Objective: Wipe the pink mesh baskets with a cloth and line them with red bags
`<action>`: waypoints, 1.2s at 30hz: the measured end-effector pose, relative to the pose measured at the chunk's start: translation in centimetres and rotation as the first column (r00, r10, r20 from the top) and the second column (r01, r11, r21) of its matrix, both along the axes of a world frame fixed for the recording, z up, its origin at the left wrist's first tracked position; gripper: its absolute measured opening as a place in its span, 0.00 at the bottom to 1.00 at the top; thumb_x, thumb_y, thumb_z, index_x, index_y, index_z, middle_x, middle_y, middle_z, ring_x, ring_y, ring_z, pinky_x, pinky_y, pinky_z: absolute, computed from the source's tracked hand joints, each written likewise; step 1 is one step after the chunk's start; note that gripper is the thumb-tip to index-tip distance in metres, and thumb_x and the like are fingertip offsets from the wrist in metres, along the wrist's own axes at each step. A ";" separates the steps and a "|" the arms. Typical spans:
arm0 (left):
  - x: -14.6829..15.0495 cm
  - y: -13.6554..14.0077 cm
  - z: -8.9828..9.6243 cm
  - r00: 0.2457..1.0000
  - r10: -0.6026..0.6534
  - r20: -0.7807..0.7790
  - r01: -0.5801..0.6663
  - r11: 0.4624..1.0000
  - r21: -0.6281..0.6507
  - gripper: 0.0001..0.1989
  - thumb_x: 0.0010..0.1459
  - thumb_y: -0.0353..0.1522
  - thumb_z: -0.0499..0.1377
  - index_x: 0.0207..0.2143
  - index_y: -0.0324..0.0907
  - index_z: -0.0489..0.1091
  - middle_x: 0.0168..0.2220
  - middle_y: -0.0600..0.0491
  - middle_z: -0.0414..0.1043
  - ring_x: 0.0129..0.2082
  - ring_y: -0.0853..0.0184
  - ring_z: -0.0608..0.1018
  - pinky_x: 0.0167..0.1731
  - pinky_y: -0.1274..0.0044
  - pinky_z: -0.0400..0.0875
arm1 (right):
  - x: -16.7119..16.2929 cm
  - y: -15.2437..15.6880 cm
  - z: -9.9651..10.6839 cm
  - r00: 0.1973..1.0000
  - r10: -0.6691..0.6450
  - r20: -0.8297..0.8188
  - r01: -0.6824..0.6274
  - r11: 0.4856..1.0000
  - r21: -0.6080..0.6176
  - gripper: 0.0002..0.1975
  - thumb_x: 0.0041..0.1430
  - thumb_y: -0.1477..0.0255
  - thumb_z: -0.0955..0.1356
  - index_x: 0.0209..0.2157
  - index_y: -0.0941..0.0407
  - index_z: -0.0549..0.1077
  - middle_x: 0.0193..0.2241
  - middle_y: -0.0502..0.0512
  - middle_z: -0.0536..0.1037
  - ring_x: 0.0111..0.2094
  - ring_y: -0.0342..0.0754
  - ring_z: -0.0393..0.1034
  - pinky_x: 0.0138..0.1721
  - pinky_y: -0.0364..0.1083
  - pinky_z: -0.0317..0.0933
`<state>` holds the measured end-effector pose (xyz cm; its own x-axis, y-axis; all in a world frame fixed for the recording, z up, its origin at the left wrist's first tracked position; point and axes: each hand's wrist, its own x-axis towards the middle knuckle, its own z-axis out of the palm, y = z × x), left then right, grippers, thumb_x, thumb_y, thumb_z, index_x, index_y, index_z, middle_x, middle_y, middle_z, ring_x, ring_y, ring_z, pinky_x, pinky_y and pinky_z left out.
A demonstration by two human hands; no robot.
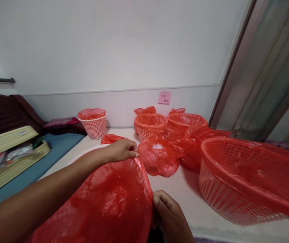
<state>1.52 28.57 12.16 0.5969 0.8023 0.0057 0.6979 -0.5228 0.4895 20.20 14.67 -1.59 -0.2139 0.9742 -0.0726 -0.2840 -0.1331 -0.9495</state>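
A red plastic bag (pixel 114 195) lines a large white basket (pixel 83 153) close in front of me, its edge drawn over the rim on the right. My left hand (pixel 124 149) reaches across the opening and pinches the bag's edge at the far right of the rim. Lower down the same edge, my right hand (pixel 168 211) grips the bag between thumb and fingers. The bag hides most of the basket, and the right fingers are partly behind the rim.
A large lined basket (pixel 225 189) stands on the right. Loose red bags (pixel 162 155) lie mid-table, before two lined baskets (pixel 151 123) (pixel 185 121). A small lined basket (pixel 96 128) stands back left. A pink note (pixel 164 98) is on the wall; an open yellow case (pixel 15 165) lies left.
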 end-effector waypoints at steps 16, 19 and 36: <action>0.3 0.2 -0.1 0.999 -0.033 -0.025 0.033 0.999 -0.029 0.07 0.51 0.36 0.56 0.26 0.41 0.67 0.23 0.59 0.62 0.25 0.71 0.65 0.24 0.79 0.57 | -0.1 1.1 0.0 0.999 -0.040 -0.035 0.039 0.999 -0.032 0.18 0.50 0.57 0.69 0.23 0.55 0.62 0.14 0.42 0.63 0.16 0.36 0.53 0.19 0.39 0.46; 0.3 0.2 0.0 0.999 -0.037 -0.027 0.036 0.999 -0.028 0.07 0.51 0.36 0.56 0.26 0.41 0.67 0.23 0.60 0.62 0.25 0.71 0.65 0.24 0.79 0.56 | -0.4 1.6 -0.4 0.998 -0.051 -0.025 0.050 0.997 -0.056 0.16 0.50 0.59 0.68 0.23 0.55 0.62 0.13 0.41 0.63 0.15 0.37 0.52 0.18 0.38 0.45; 0.8 0.0 -0.1 0.998 -0.048 -0.033 0.047 0.998 -0.034 0.09 0.51 0.37 0.57 0.25 0.41 0.67 0.21 0.60 0.61 0.22 0.72 0.63 0.23 0.79 0.55 | -0.7 0.1 3.1 0.776 -0.448 0.443 0.122 0.796 0.592 0.14 0.63 0.66 0.61 0.48 0.53 0.69 0.38 0.55 0.73 0.37 0.47 0.67 0.38 0.44 0.62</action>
